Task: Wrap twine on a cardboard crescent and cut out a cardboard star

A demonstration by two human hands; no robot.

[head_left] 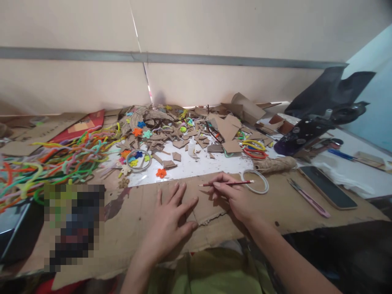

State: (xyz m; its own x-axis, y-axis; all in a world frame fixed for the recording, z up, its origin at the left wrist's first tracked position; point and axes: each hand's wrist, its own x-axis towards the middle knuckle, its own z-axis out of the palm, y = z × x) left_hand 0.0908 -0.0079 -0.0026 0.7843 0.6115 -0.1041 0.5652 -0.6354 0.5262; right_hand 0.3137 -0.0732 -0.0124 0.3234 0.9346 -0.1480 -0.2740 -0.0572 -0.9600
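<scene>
Between the fingers of my right hand [228,192] is a dark red pencil [237,183], its sharpened tip pointing left over a cardboard piece [210,204] with one torn edge. My left hand [171,218] lies with fingers spread, its fingertips on the left part of that cardboard. Under both hands stretches a large cardboard sheet [128,228]. A pale wire ring [266,185] sits just right of the pencil. Beyond my left hand rests an orange felt-like flower [161,173].
Tangled pipe cleaners [70,159] fill the left side. Cardboard scraps [180,141] and a small glue bottle [192,147] lie at the back. On the right are a twine roll [275,163], a pink-handled cutting tool [309,199], a phone [327,186] and a dark bottle [298,134].
</scene>
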